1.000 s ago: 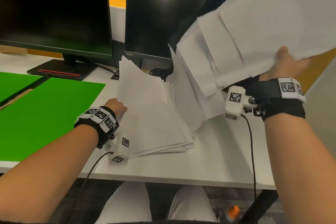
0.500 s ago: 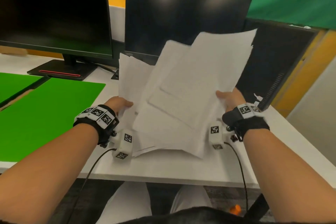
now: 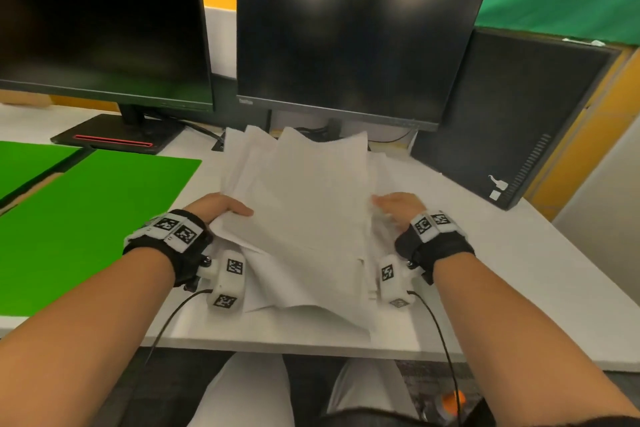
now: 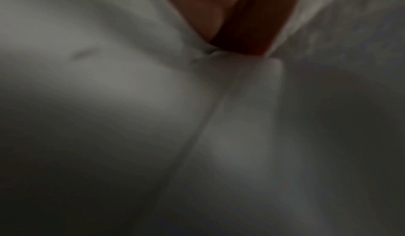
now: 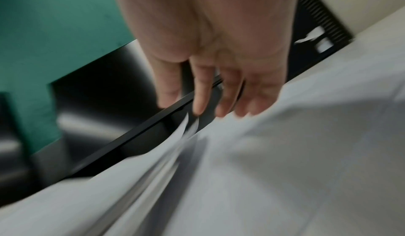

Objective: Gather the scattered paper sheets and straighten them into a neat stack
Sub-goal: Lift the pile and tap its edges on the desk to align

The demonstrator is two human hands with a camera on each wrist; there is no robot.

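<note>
Paper sheets (image 3: 304, 218) lie in a loose, fanned pile on the white desk (image 3: 519, 270), centre-front, w/ corners sticking out at diff. angles toward the monitors; edges not aligned. Left hand (image 3: 216, 206) at the pile's left edge, thumb on top of the upper sheets, fingers tucked under them: gripping the paper. Left wrist view is dark and blurred, mostly paper (image 4: 131, 92) close up, w/ a bit of the hand (image 4: 210, 5) wedged between sheets at top. Right hand (image 3: 398, 206) at the pile's right edge, just beside it; in the right wrist view the hand (image 5: 219, 49) has fingers (image 5: 200, 92) extended and relaxed, tips at the paper (image 5: 285, 153) edge, not curled round anything; contact unclear due to motion blur. Behind the pile: two dark monitors, left one (image 3: 100, 21) and centre one (image 3: 346, 45), approx. side by side. Black PC tower (image 3: 519, 114) stands to the right of the centre monitor, near desk's far-right part. Green mat (image 3: 86, 218) lies flat on the desk left of the pile, apart from it.
</note>
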